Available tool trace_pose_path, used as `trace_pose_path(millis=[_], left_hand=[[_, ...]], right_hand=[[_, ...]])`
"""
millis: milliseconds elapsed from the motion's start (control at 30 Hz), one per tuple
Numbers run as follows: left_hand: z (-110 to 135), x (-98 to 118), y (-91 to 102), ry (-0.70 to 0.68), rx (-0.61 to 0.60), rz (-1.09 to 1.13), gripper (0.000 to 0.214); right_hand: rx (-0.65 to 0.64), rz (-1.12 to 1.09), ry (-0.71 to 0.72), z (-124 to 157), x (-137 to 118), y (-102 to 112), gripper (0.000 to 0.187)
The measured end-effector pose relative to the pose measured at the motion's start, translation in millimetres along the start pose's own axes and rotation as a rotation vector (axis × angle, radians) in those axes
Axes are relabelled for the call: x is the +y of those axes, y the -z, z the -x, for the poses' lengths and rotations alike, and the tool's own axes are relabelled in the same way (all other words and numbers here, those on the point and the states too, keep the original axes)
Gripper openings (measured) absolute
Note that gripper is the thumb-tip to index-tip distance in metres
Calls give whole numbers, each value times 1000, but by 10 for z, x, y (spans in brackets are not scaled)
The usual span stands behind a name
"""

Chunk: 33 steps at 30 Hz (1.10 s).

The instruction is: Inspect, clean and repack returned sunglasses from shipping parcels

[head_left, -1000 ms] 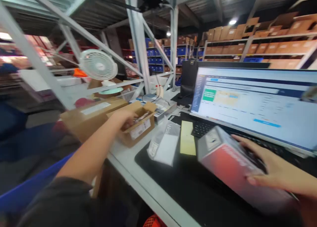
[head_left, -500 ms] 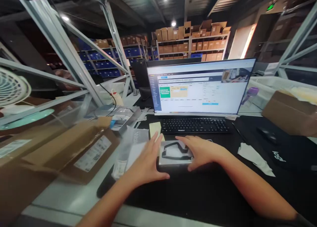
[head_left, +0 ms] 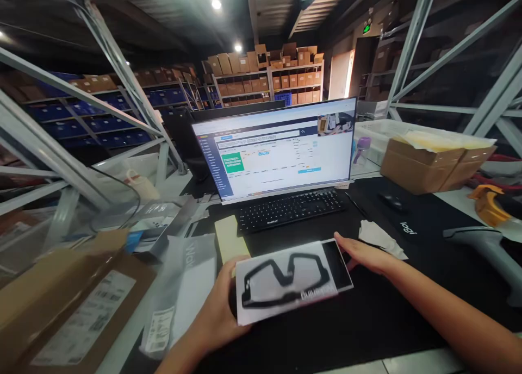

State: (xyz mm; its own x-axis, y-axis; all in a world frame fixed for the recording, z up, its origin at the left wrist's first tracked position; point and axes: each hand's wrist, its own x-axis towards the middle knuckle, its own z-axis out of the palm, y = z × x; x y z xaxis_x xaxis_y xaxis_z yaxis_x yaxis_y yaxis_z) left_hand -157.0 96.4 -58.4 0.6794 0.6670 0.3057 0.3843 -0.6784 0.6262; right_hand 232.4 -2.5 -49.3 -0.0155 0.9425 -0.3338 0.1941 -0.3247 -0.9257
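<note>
A flat white box [head_left: 281, 281], bearing a black outline like a pair of angular frames and blurred lettering, is tilted up off the black desk mat. My left hand [head_left: 222, 303] grips its left end, with the thumb along the near side. At the other end, my right hand [head_left: 362, 254] holds the upper right corner, its other fingers partly hidden. A black strip shows along the box's right end. Just behind my left hand lies a pale yellow slip [head_left: 230, 238]. A clear plastic bag [head_left: 191, 287] with a white barcode label rests to the left.
A monitor [head_left: 277, 151] stands behind a black keyboard [head_left: 291, 208]. On the right are a mouse [head_left: 392, 201], crumpled white paper [head_left: 379, 238], a grey scanner [head_left: 485, 254] and an open cardboard box [head_left: 424, 164]. A labelled cardboard carton [head_left: 81, 309] occupies the left side.
Both hands were spread over the flat box lying on the mat; now they have hold of its ends and it is lifted closer. The view has swung to the right.
</note>
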Motion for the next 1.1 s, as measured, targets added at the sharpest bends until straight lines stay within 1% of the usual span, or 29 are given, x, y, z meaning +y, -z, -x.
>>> trace_pose_path(millis=[33,100,133,167,200,233,267,300,333,367,400,433,467,500,533,567,600,633,667,700,733,767,867,933,1000,1100], left_hand=[[73,-22,-44,-139,37,-68,98],[237,-123,-124,-415,88,-183,82],[318,-195,-153,-503,88,-210,74],[390,-271,-172,-541,47,-216,67],[449,-343,-181,-529,-23,-210,61],[490,-400,-178,-484,-104,-199,55],[511,-437,-167,-421,-184,-189,51],[512,-449,-151,-354,-234,-185,51],[495,-435,-131,-297,-249,-189,54],[463,-397,-111,-265,-222,-197,61],[422,-341,-90,-255,-158,-204,72],[377,-270,-68,-255,-84,-208,87],[331,-191,-46,-242,-24,-203,108],[291,-111,-25,-209,5,-181,131],[259,-35,-6,-159,-6,-141,152],[237,33,8,-101,-58,-93,168],[226,90,10,-45,-138,-47,175],[227,136,-1,4,-221,-6,176],[238,170,-27,39,-282,32,170],[255,193,-68,69,-315,66,161],[276,209,-117,102,-320,99,152],[295,218,-169,133,-298,135,144],[301,220,-254,177,-184,223,127],[235,196,-199,189,-111,258,114],[115,137,-60,205,-66,254,104],[-113,-25,175,196,-72,146,102]], right_hand=[[-45,-46,3,14,14,-36,86],[-154,-99,13,44,32,-50,85],[-199,-107,36,59,46,-33,87],[-243,-99,71,73,66,-6,94],[-293,-85,110,86,88,23,107],[-355,-81,143,99,110,47,121],[-413,-99,163,114,125,62,130],[-449,-137,168,133,129,67,133],[-452,-184,165,157,120,60,131],[-414,-226,164,187,95,45,128],[-347,-246,177,223,59,24,125],[-271,-236,212,262,15,2,124],[-207,-207,267,300,-28,-20,124],[-167,-167,335,334,-63,-40,126],[-149,-130,401,360,-85,-57,127],[-147,-106,457,377,-89,-71,128],[-153,-97,499,382,-77,-83,127],[-160,-98,523,376,-50,-91,126],[-167,-100,536,362,-13,-95,125],[-168,-100,545,340,27,-95,124],[-164,-99,550,315,64,-90,124],[-162,-94,553,290,95,-80,125],[-153,-53,540,239,123,-18,130],[-125,5,525,238,89,48,131],[-63,123,505,259,32,128,127],[71,382,515,296,-49,257,117]])
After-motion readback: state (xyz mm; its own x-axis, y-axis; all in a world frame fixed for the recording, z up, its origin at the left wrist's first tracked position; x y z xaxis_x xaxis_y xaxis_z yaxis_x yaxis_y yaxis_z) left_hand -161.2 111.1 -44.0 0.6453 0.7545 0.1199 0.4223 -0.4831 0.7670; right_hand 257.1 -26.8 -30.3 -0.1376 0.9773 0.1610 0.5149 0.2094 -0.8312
